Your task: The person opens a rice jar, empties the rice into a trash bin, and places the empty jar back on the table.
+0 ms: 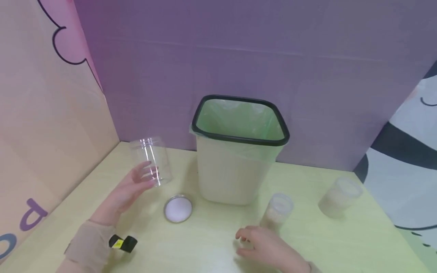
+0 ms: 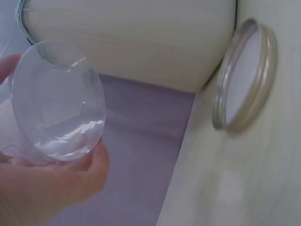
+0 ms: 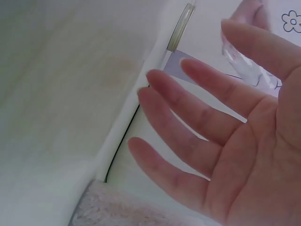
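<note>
The left hand (image 1: pixel 128 188) is gripping a clear, colourless plastic cylindrical jar (image 1: pixel 156 156), its fingers and thumb curling round the lower part. The jar is leaning slightly left, and the hand is holding it above the far left of the tabletop (image 1: pixel 205 242). The fingers of the right hand (image 1: pixel 264 242) are spreading apart in a loose curve, holding nothing, low over the near side, right of centre.

Just beyond the right hand, a narrow, translucent plastic container with pale contents (image 1: pixel 278 208) is standing; the hand is partly covering its lower end from the head camera, so whether they are touching is unclear. Between the hands and farther back, a round, silver-rimmed metal lid with a white inside (image 1: pixel 178 209) is lying flat, just right of the jar.

Farther out, a cream-coloured bin with a black rim and a greenish plastic liner (image 1: pixel 232 170) is standing at the far centre. A wider, translucent container with pale contents (image 1: pixel 339 197) is standing well apart, toward the far right. Behind everything, a plain purple backdrop (image 1: pixel 239 64) is rising.
</note>
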The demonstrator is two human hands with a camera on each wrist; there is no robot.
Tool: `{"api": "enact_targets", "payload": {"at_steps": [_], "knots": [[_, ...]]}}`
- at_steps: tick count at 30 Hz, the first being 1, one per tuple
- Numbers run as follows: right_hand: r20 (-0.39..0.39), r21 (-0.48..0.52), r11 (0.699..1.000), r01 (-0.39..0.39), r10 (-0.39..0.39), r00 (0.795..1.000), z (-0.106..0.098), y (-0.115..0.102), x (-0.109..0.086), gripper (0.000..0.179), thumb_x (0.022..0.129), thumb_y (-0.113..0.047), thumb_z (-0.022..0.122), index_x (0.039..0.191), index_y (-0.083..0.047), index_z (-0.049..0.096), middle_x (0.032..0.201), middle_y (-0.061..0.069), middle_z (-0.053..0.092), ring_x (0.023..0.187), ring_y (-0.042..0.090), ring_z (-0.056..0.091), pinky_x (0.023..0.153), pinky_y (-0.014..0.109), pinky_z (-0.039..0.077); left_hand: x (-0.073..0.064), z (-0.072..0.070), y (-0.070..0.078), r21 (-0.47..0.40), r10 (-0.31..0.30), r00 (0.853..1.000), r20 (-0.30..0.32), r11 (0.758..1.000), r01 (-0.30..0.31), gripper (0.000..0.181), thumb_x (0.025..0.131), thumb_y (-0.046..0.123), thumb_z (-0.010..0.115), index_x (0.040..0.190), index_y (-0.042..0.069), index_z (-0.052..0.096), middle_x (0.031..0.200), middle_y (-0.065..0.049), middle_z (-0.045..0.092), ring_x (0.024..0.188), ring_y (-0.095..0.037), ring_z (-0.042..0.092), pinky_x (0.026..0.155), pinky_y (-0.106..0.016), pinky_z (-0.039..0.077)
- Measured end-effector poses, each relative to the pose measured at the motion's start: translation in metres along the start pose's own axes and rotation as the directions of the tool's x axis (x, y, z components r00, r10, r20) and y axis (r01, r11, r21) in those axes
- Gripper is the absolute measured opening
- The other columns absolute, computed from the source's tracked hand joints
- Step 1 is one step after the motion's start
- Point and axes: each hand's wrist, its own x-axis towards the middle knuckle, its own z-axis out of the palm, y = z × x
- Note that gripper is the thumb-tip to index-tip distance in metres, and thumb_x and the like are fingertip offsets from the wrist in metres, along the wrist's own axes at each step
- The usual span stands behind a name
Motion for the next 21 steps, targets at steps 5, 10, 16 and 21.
{"api": "enact_targets", "payload": {"at_steps": [5,10,16,21], "knots": [[0.022,0.002,1.0,-0.024,0.024,0.999,0.003,0.0,-0.001,0.029,0.084,-0.034,0.069,0.105,-0.014,0.066,0.095,-0.006,0.068,0.083,0.006,0.06,0.073,0.027,0.053,-0.001,-0.01,-0.012,0.091,-0.147,0.985,-0.091,0.984,0.155,0.082,0.088,0.005,0.058,0.147,-0.007,0.002,0.148,-0.032,0.016,0.127,-0.03,0.04,0.109,-0.032,0.036],[0.032,0.012,0.999,-0.05,0.049,0.998,0.004,0.002,-0.003,0.031,0.084,-0.037,0.068,0.107,-0.015,0.066,0.096,-0.007,0.067,0.084,0.006,0.06,0.074,0.028,0.053,0.002,-0.023,-0.027,0.136,-0.219,0.968,-0.124,0.963,0.235,0.09,0.084,0.005,0.065,0.146,-0.006,0.001,0.15,-0.031,0.013,0.136,-0.052,0.013,0.111,-0.063,0.016],[0.019,0.01,0.999,-0.037,0.037,0.999,0.004,0.004,-0.004,0.031,0.085,-0.036,0.067,0.107,-0.015,0.066,0.096,-0.008,0.067,0.085,0.006,0.059,0.074,0.028,0.053,0.014,-0.041,-0.033,0.251,-0.26,0.959,-0.117,0.926,0.282,0.098,0.083,0.012,0.071,0.146,-0.007,-0.001,0.15,-0.032,0.016,0.136,-0.05,0.018,0.111,-0.062,0.02],[0.012,0.013,1.0,-0.022,0.022,1.0,0.003,0.002,-0.003,0.03,0.085,-0.035,0.067,0.107,-0.015,0.065,0.096,-0.007,0.067,0.085,0.007,0.059,0.073,0.027,0.053,0.022,-0.052,-0.035,0.335,-0.32,0.937,-0.142,0.875,0.35,0.1,0.083,0.019,0.072,0.145,-0.009,-0.002,0.144,-0.037,0.023,0.13,-0.052,0.028,0.108,-0.064,0.022]]}}
